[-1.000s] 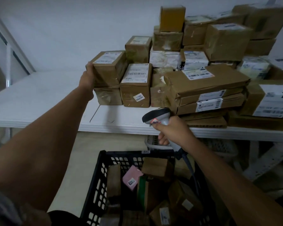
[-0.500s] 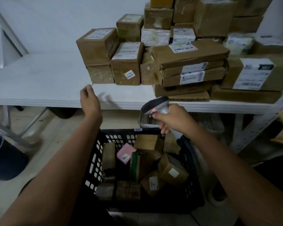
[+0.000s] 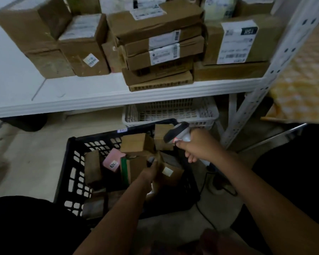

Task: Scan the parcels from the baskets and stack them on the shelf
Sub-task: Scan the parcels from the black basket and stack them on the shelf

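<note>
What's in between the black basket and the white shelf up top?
In the head view, a white basket sits on the floor under the white shelf, just behind the black basket.

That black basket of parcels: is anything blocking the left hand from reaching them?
Nothing visible. The left hand is already down inside the black basket, among the brown parcels. Blur hides whether it grips one.
</note>
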